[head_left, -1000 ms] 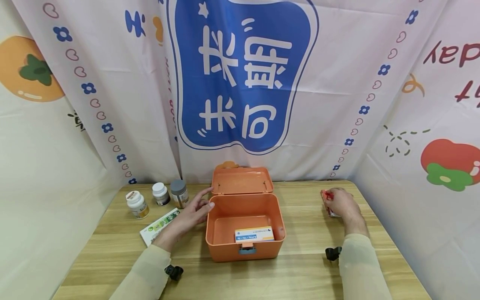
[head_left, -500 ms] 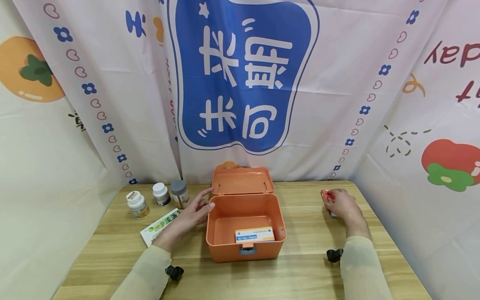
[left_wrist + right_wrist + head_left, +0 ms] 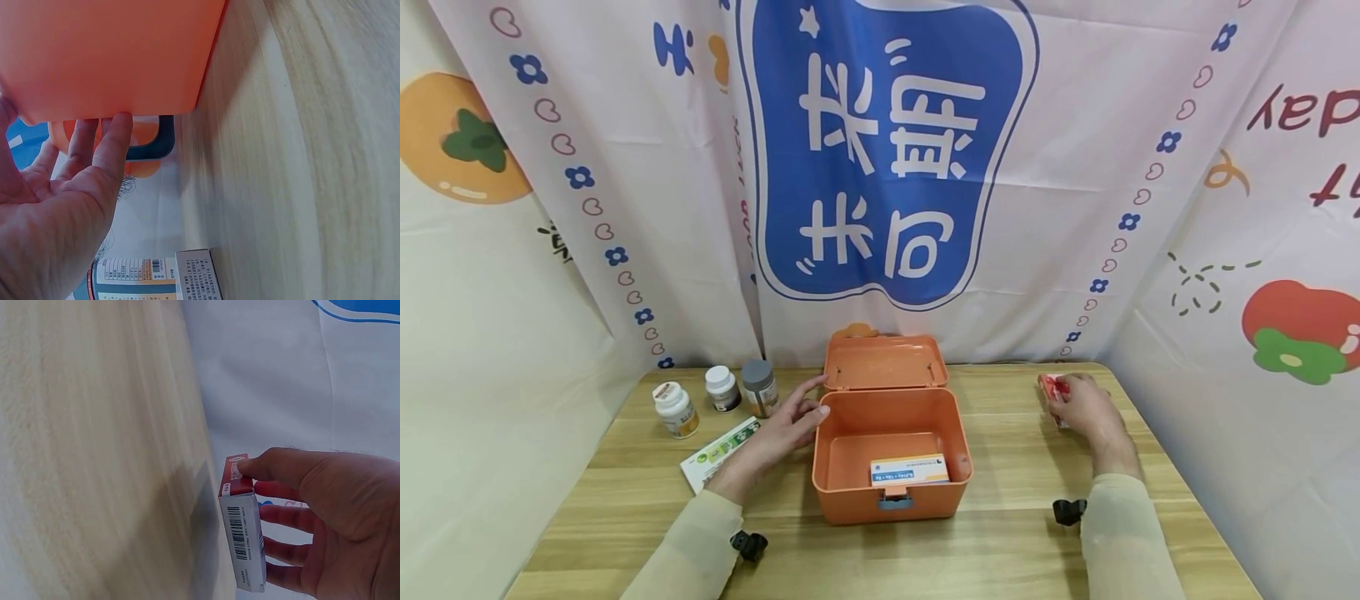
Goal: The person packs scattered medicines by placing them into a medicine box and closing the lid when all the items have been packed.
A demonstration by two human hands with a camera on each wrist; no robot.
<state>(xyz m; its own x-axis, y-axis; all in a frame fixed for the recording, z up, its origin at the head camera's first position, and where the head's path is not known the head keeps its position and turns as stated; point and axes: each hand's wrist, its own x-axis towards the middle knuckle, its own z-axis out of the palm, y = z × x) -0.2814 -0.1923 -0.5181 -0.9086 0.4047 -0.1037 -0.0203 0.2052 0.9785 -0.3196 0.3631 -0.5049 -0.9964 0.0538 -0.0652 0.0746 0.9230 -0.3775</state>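
An orange box (image 3: 891, 503) stands with its lid (image 3: 886, 363) raised, and a white, blue and yellow carton (image 3: 910, 470) lies inside it. The left hand (image 3: 781, 432) rests at the box's left rear edge; in the left wrist view the fingers of that hand (image 3: 69, 187) reach behind the orange wall, thumb at the rim. Over at the right, a small red and white carton (image 3: 1055, 398) is held by the right hand (image 3: 1088, 412). The right wrist view has that carton (image 3: 242, 540) pinched between the thumb and fingers of the hand (image 3: 337, 519), beside the tabletop.
Left of the box stand a white bottle with a yellow label (image 3: 675, 410), another white-capped bottle (image 3: 722, 389) and a grey-capped one (image 3: 760, 388). A flat white and green carton (image 3: 721, 454) lies by the left forearm. Printed cloth (image 3: 880, 167) hangs behind the wooden table (image 3: 1015, 550).
The red and white carton has shifted slightly leftward and toward the back with the right hand. The left hand and the orange box stay in place.
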